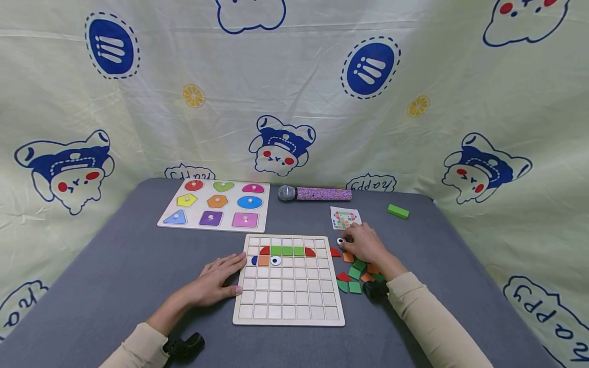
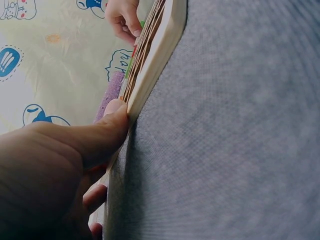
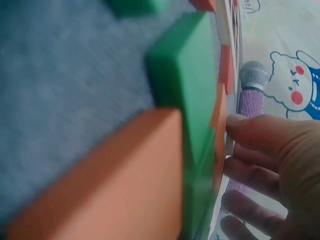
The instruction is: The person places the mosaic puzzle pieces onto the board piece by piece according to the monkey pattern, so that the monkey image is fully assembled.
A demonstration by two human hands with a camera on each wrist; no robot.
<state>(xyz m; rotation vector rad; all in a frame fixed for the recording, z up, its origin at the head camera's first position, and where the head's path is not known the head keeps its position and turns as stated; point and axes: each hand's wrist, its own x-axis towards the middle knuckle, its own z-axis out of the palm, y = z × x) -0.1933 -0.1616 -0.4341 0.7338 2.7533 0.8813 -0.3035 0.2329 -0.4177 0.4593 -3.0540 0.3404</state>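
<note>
A pale square grid board [image 1: 285,299] lies on the table. Its upper rows hold red end pieces, green squares [image 1: 287,251], an orange square [image 1: 263,260], a blue piece and a round eye piece [image 1: 275,260]. My left hand [image 1: 213,281] rests against the board's left edge, fingers extended; in the left wrist view its thumb [image 2: 115,117] touches the rim. To the right of the board, my right hand [image 1: 365,244] pinches a second white eye piece [image 1: 340,240] at its fingertips. The right wrist view hides that piece behind the fingers [image 3: 255,172].
Loose green, orange and red pieces [image 1: 354,273] lie under and beside the right forearm. A picture card [image 1: 342,217] lies just beyond the right hand. Farther back are a shape puzzle board [image 1: 239,227], a glittery microphone [image 1: 322,194] and a green block [image 1: 398,211].
</note>
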